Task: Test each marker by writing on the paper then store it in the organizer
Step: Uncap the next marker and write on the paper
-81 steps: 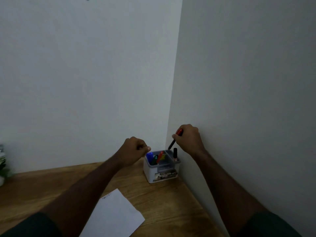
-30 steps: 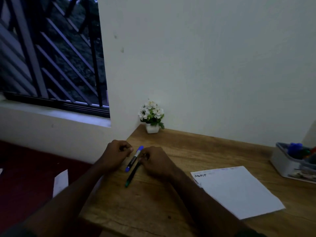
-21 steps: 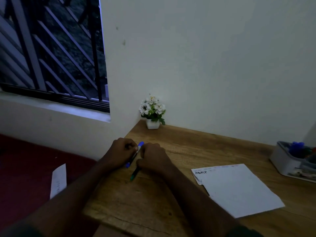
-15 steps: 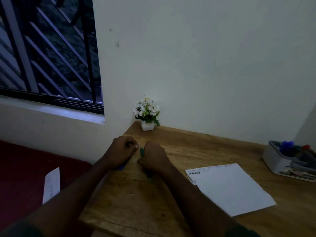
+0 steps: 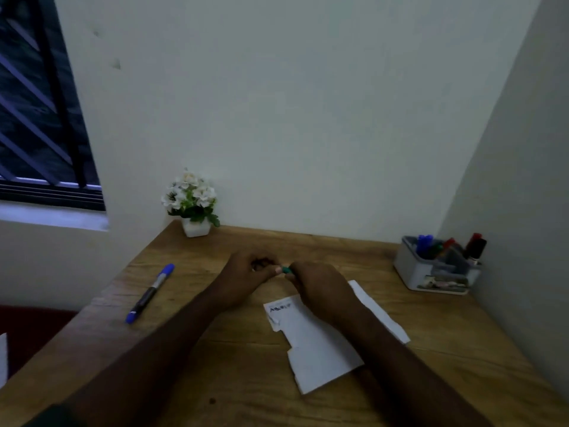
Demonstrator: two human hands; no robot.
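Both hands meet over the middle of the wooden table (image 5: 234,374). My right hand (image 5: 323,288) is closed around a green marker (image 5: 286,269); only its green end shows between the hands. My left hand (image 5: 249,272) pinches that green end with its fingertips. A white sheet of paper (image 5: 317,349) with a little writing at its top left lies under my right forearm. A blue marker (image 5: 151,292) lies alone on the table at the left. The grey organizer (image 5: 431,272) stands at the far right by the wall, with blue, green, red and black markers upright in it.
A small white pot of white flowers (image 5: 194,204) stands at the table's back left corner. Walls close off the back and right sides. The table's left edge drops to a dark red floor, where a scrap of paper (image 5: 2,359) lies.
The blue marker now lies on the table, out of my left hand. Both hands have moved right to above the paper, with the green marker in my right hand.
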